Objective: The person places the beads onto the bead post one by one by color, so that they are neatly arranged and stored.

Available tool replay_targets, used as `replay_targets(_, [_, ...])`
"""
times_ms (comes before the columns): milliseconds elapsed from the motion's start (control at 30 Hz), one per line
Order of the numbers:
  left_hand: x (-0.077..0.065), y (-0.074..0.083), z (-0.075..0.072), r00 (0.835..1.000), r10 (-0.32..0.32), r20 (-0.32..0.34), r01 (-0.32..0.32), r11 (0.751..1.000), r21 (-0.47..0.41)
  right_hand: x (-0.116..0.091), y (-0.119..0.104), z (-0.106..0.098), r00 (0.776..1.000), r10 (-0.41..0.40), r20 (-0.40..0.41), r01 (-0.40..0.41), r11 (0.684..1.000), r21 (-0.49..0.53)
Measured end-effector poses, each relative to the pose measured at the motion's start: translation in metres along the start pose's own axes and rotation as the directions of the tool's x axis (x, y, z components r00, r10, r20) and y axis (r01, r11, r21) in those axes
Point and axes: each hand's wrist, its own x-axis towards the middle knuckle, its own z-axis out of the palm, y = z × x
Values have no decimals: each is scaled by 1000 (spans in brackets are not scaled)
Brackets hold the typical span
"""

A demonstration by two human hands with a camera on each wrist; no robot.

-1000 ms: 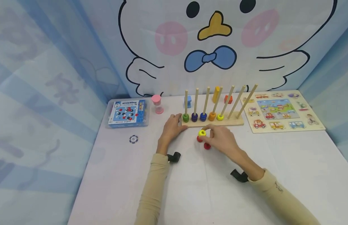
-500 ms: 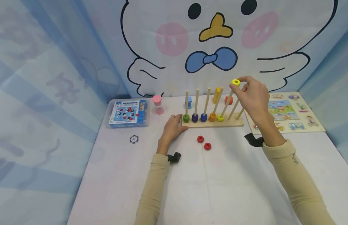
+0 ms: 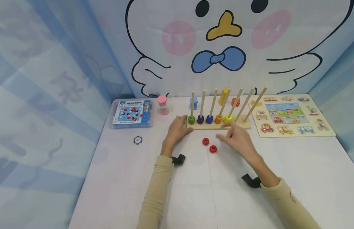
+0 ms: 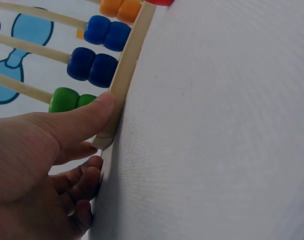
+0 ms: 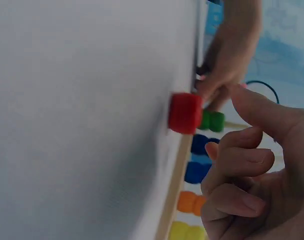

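Note:
A wooden peg stand (image 3: 245, 125) bears pairs of beads on pegs: green (image 3: 191, 120), dark blue (image 3: 200, 119), blue (image 3: 209, 119), orange (image 3: 218, 119) and yellow (image 3: 228, 118). Its two rightmost pegs are bare. My left hand (image 3: 177, 129) grips the stand's left end; in the left wrist view the thumb (image 4: 99, 107) presses its front edge beside the green beads. Two red beads (image 3: 205, 141) lie on the table before the stand. Just right of them hovers my right hand (image 3: 238, 140), holding nothing, with thumb and index finger apart.
A boxed set (image 3: 132, 114), a pink sand timer (image 3: 163, 105) and a round chip (image 3: 138, 140) are at left. Behind the pegs stand blue (image 3: 195, 103), yellow (image 3: 223, 97) and red (image 3: 235, 102) blocks. A picture puzzle board (image 3: 291, 116) lies at right.
My right hand lifted a yellow bead to the top of the yellow peg and let it go; it now sits on the peg. The hand came back down near the red beads. My left hand stayed put.

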Motion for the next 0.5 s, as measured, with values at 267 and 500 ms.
replay_targets(267, [0, 0, 1, 1000, -14, 4, 14, 1000, 4, -23, 16, 43, 945, 45, 325, 8, 987, -159])
replay_targets(500, [0, -2, 2, 1000, -9, -5, 9, 1000, 6, 12, -11, -37, 1000, 7, -21, -10, 990, -142])
